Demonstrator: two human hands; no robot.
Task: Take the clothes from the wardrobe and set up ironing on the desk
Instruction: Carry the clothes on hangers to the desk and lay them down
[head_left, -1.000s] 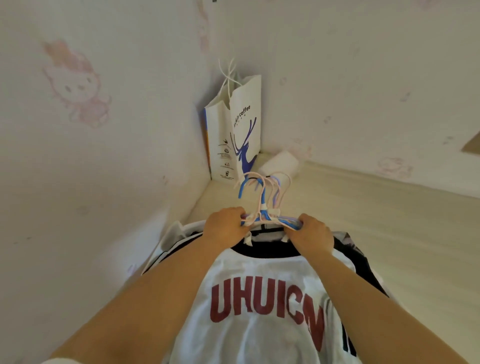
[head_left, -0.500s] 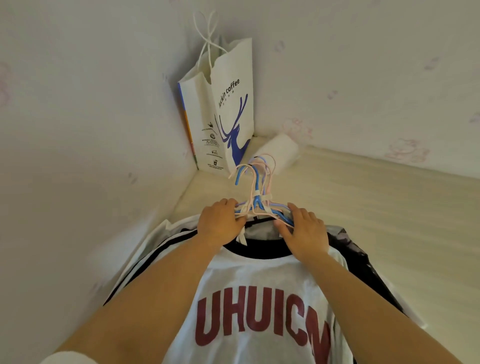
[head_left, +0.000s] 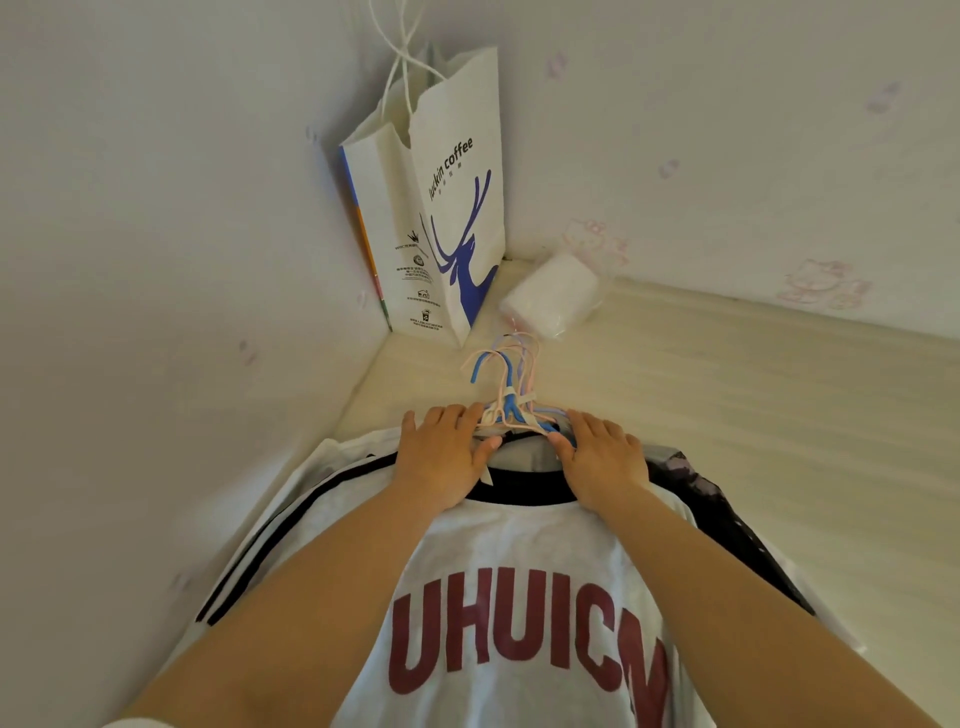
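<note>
A stack of clothes lies flat on the pale wooden desk (head_left: 753, 395). On top is a white T-shirt (head_left: 519, 566) with a black collar and dark red letters. A dark patterned garment (head_left: 727, 514) pokes out at its right. Several plastic hangers (head_left: 506, 374), blue, pink and lilac, stick out of the collars with their hooks pointing at the corner. My left hand (head_left: 447, 457) lies flat on the left of the collar, fingers spread over the hanger shoulders. My right hand (head_left: 605, 457) lies flat on the right side, fingertips on the hangers.
A white paper coffee bag (head_left: 441, 218) with a blue deer stands in the wall corner just beyond the hanger hooks. A white wrapped tissue pack (head_left: 550, 296) lies beside it against the back wall. A wall runs close along the left of the clothes.
Both hands have gone from closed around the hanger shoulders to flat with fingers spread. The view has tilted down and closer; the stack now rests on the desk.
</note>
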